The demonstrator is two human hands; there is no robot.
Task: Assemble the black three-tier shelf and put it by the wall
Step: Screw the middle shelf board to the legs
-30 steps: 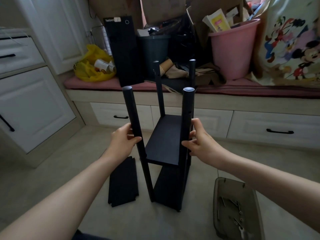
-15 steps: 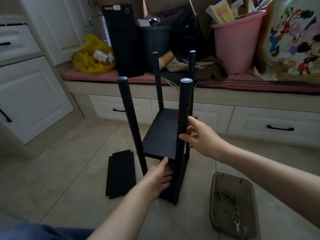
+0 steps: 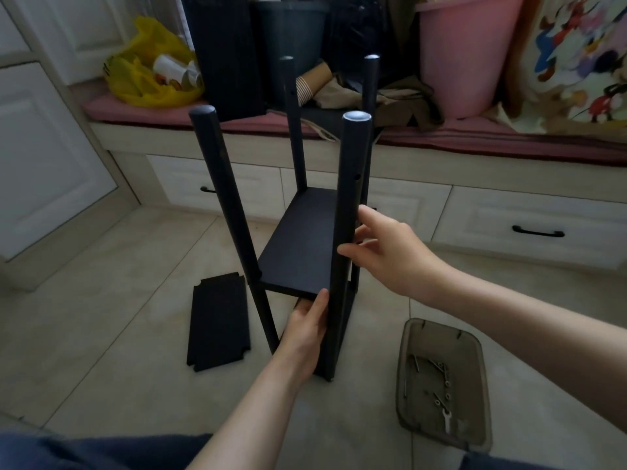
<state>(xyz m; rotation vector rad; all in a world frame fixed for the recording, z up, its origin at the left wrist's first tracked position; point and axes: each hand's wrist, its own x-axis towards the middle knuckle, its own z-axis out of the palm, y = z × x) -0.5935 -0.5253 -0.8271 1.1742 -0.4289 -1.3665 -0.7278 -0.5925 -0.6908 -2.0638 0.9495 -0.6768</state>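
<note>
The shelf [image 3: 234,212] is stood on the floor [image 3: 112,300] at the middle of the view, with four posts up and two boards fitted; a third board [image 3: 219,320] is left lying flat on the floor at its 9 o'clock, and a tray [image 3: 441,329] of screws [image 3: 437,378] is seen at its 4 o'clock. The left grip [image 3: 305,330] is clamped on the front edge of the middle board [image 3: 302,245], thumb laid on the edge and fingers tucked beneath. The right grip [image 3: 376,249] is closed around the near right post [image 3: 349,184], just above that board. The frame is judged light but tall and narrow, so it is likely to be tipped easily. The posts are splayed slightly at the top, which suggests that little stiffness can be expected until the last board is fixed. The posts look smooth and may slip if held loosely. The frame is best held low, at a post beside a fitted board, or under a board's edge. The free upper post ends should not be used for lifting.
</note>
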